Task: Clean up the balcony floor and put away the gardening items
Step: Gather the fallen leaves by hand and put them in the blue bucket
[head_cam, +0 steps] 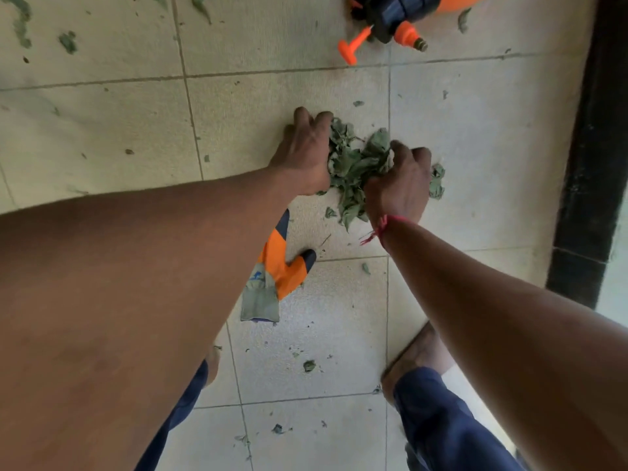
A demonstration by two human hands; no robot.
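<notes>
A heap of dry green leaves (353, 168) lies on the pale tiled floor (238, 130) in the middle of the view. My left hand (304, 154) is pressed against the heap's left side, fingers curled around the leaves. From the right, my right hand (401, 185) grips the heap with fingers dug into it; a red thread is tied at that wrist. An orange and grey gardening glove (275, 277) lies flat on the floor under my left forearm. An orange and black pressure sprayer (394, 18) lies on its side at the top edge.
Loose leaf bits (309, 365) are scattered over the tiles, more at the top left (68, 42). A dark vertical frame (591, 147) runs along the right side. My bare feet and blue trouser legs (438, 423) stand at the bottom.
</notes>
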